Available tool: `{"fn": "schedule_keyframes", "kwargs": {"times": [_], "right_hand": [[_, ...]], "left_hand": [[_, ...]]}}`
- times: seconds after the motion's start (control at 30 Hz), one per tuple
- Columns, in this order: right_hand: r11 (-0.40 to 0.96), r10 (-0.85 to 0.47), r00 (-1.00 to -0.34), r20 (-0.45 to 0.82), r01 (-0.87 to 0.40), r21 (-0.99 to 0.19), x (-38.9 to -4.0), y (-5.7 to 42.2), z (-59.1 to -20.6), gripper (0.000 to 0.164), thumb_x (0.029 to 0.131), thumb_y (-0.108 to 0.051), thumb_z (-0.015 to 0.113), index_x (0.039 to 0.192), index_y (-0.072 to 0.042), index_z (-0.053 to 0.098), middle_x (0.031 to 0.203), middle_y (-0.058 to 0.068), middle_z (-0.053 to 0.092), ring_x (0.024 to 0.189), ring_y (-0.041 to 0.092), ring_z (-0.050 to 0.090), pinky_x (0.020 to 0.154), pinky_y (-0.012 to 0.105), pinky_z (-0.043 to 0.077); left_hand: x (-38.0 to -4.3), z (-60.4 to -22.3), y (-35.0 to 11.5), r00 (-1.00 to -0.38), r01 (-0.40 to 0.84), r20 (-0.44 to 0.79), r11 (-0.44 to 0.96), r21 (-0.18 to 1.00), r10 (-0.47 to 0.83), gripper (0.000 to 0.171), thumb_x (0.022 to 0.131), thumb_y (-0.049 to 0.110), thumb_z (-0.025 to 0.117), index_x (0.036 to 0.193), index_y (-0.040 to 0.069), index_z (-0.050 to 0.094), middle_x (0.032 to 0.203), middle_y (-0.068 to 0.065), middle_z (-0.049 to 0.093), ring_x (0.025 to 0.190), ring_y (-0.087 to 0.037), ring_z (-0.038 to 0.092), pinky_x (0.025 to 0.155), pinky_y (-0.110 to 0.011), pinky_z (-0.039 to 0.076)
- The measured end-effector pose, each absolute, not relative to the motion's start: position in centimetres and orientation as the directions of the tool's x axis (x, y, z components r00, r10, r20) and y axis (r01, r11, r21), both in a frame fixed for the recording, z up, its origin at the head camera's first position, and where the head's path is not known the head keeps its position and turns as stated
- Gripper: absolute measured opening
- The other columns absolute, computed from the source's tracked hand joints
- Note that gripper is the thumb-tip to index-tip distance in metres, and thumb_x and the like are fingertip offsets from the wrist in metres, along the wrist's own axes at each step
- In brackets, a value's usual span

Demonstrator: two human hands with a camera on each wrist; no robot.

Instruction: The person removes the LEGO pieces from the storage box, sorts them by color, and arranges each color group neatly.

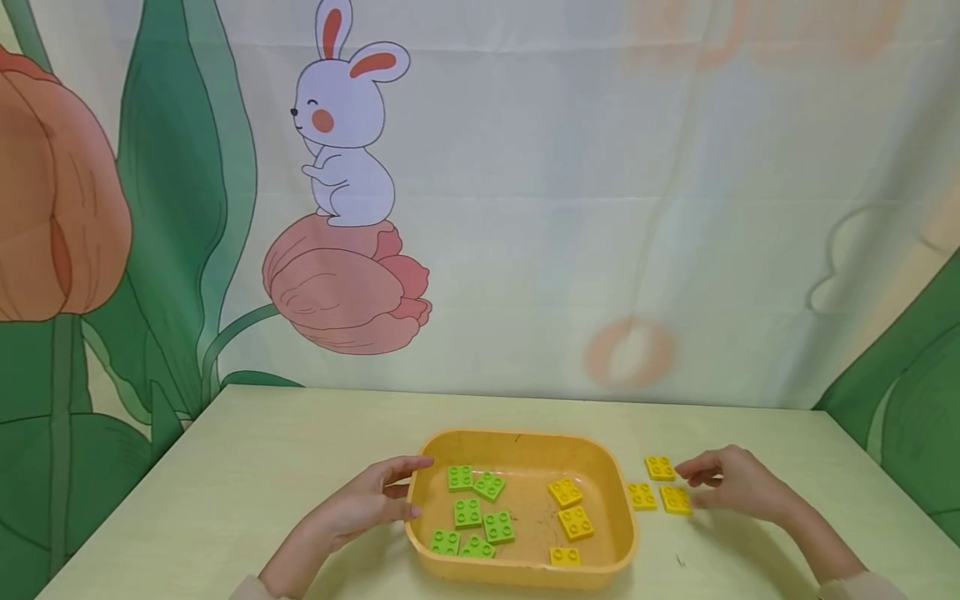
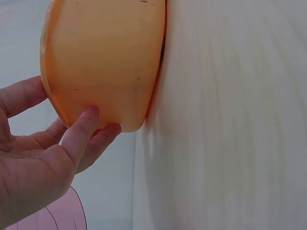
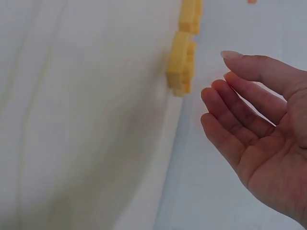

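Note:
An orange-yellow plastic tray [image 1: 525,571] sits on the table with several green toy bricks [image 1: 467,513] in its left half and three yellow bricks [image 1: 576,523] in its right half. My left hand [image 1: 363,504] grips the tray's left end, and the left wrist view shows fingertips [image 2: 90,113] against its outer wall. Just right of the tray lie three loose yellow bricks [image 1: 676,500]. Beside them hovers my right hand [image 1: 738,483], its fingers loosely bent and holding nothing. In the right wrist view a yellow brick [image 3: 180,64] stands a little beyond the fingertips.
The pale table [image 1: 315,433] runs back to a hanging cloth [image 1: 525,208] printed with a rabbit, tulips and leaves. A small dark mark [image 1: 680,561] shows on the table near the front right.

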State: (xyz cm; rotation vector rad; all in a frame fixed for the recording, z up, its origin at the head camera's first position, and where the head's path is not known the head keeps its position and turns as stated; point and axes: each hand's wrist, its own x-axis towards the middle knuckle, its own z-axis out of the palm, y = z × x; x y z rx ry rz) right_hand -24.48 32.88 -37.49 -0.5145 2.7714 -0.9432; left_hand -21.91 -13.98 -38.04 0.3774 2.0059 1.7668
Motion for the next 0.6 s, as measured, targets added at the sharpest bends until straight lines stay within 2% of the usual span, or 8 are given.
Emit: {"fn": "schedule_keyframes", "kwargs": {"times": [0.17,0.43,0.6], "right_hand": [[0.694,-0.417,-0.908,0.038,-0.346,-0.631,-23.6,31.5,-36.3,0.042,0.072,-0.009,0.075,0.107,0.010,0.062,0.102,0.021,0.064,0.086,0.026,0.062,0.077,0.037,0.052],[0.591,-0.485,-0.860,0.161,-0.458,-0.665,-21.6,28.0,-34.7,0.041,0.073,-0.012,0.075,0.107,0.007,0.062,0.102,0.018,0.063,0.087,0.016,0.062,0.076,0.034,0.052],[0.539,-0.522,-0.836,0.171,-0.478,-0.694,-20.7,25.7,-34.3,0.040,0.074,-0.015,0.074,0.106,0.005,0.062,0.101,0.015,0.063,0.089,0.015,0.061,0.077,0.034,0.052]], "left_hand": [[-21.8,-38.1,-14.1,-0.864,-0.080,-0.141,0.144,0.986,0.483,0.064,0.080,-0.004,0.061,0.136,-0.007,0.031,0.141,-0.027,0.027,0.124,-0.043,0.035,0.090,-0.037,0.046],[-21.9,-38.2,-14.3,-0.854,-0.069,-0.134,0.146,0.987,0.503,0.064,0.080,-0.003,0.061,0.137,-0.007,0.030,0.141,-0.028,0.025,0.124,-0.042,0.035,0.090,-0.036,0.046],[-21.9,-38.2,-14.3,-0.853,-0.066,-0.135,0.153,0.986,0.504,0.065,0.080,-0.002,0.062,0.137,-0.007,0.030,0.141,-0.028,0.025,0.124,-0.042,0.035,0.090,-0.036,0.046]]}}
